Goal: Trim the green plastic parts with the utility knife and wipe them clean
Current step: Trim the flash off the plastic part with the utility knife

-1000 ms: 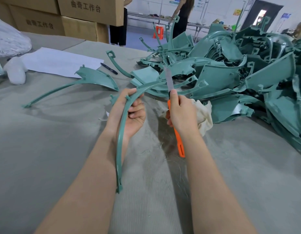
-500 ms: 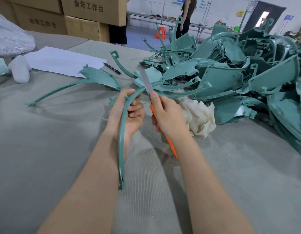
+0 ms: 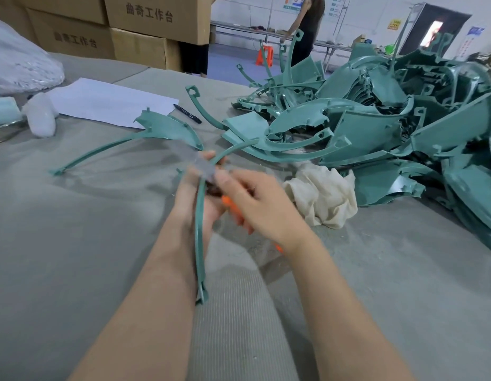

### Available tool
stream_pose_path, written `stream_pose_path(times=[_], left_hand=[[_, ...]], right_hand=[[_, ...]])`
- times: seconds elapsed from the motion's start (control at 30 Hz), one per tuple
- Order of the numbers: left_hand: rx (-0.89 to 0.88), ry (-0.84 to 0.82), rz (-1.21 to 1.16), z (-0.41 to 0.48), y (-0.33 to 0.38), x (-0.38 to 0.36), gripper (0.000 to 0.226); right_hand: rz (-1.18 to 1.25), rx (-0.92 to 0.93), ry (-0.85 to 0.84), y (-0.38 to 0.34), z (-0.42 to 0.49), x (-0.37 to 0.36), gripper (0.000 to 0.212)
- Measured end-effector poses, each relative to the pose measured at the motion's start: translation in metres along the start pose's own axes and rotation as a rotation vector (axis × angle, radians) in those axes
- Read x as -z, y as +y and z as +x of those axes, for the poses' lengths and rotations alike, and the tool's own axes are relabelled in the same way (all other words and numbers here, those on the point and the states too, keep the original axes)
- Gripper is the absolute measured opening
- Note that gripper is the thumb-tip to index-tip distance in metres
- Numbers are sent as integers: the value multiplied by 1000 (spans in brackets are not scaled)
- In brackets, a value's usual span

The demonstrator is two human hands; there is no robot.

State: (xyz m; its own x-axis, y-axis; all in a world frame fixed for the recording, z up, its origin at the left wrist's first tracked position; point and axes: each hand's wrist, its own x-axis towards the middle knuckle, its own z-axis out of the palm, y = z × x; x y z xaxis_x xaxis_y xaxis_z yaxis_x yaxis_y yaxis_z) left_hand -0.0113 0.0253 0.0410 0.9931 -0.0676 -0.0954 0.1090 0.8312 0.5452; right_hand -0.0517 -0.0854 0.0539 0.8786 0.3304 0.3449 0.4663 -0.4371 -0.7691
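A long, thin, curved green plastic strip (image 3: 200, 237) stands roughly upright in the middle of the scene, its lower end near the viewer and its upper end arching to the far right. The person's left hand (image 3: 193, 196) grips it around the bend. The right hand (image 3: 256, 200) is clenched around the orange handle of a utility knife (image 3: 234, 207). The blade is motion-blurred and crosses the strip right at the left fingertips

The likeliest mishap is a cut: the blade works very close to the left fingers, and a slip on the springy strip could carry it into them. Too steep an angle could also gouge the part

A crumpled cream cloth (image 3: 321, 196) lies just right of the hands, against the near edge of a big pile of green parts (image 3: 376, 138) filling the far right. Loose arms of that pile reach toward the strip's tip, and whether they touch cannot be told. A single green part (image 3: 161, 127) lies to the far left on the grey table (image 3: 73, 257), beside a black pen (image 3: 187, 113) and white paper (image 3: 109, 103). Cardboard boxes (image 3: 150, 20) stand beyond
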Motion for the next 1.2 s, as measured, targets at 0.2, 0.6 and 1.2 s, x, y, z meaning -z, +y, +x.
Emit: stream_pose_path(times=[0.2, 0.6, 1.2], left_hand=[[252, -91, -74, -1, 1, -12, 27], [210, -145, -74, -5, 1, -15, 34], [33, 60, -233, -1, 10, -2, 31]], right_hand=[[-107, -271, 441, 29, 7, 29, 49], [19, -279, 413, 30, 4, 26, 49], [-141, -47, -47, 1, 0, -7, 42]])
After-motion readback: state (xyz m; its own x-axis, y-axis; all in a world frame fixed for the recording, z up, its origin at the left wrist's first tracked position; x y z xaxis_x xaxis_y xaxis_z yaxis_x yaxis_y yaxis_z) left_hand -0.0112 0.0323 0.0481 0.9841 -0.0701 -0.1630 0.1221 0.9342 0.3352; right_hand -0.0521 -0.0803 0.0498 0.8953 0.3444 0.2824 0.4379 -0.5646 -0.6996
